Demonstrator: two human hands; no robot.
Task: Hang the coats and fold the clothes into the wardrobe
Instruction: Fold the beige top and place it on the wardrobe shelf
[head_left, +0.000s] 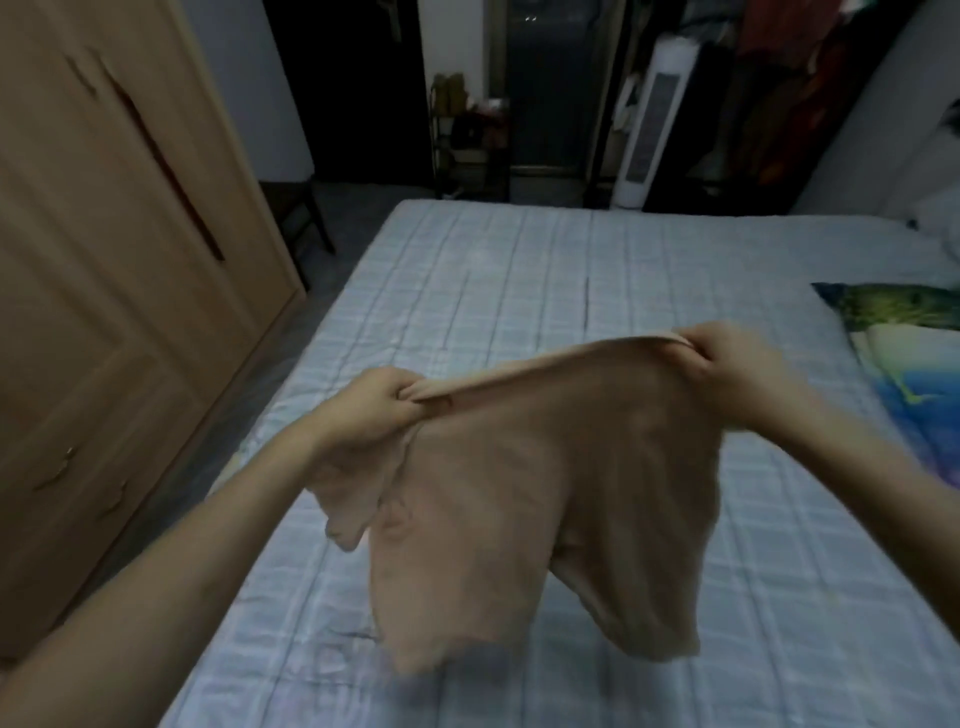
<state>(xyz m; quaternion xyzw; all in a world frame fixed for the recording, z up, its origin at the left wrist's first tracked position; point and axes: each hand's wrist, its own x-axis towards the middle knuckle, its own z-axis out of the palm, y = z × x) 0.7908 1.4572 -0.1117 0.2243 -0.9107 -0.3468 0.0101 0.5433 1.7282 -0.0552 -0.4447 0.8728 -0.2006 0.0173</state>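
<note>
Two hands hold one beige garment (545, 499) up over the bed (519, 270). Left hand (376, 410) grips the top edge at its left end, fingers curled tight round bunched fabric; a loose fold, prob. a sleeve, hangs just below that fist. Right hand (727, 364) pinches the same edge at its right end, thumb & fingers closed on the cloth. Edge is stretched taut btwn the two, sloping up toward the right. Rest of the garment hangs down in front of the person, lower hem blurred, close above the bed near the front of the view; can't tell if it touches.

Bed has a pale blue checked cover w/ stitched lines. Colourful pillow (904, 338), green/blue/white, lies at the bed's right side, well apart from the garment. Wooden wardrobe (130, 260) stands left of the bed, doors closed, floor strip btwn them. Far end of room is dim: white tower fan (647, 130) stands beyond the bed, dark shelf rack (467, 140) w/ small items left of it, red & dark clothes (795, 88) hanging at upper right.
</note>
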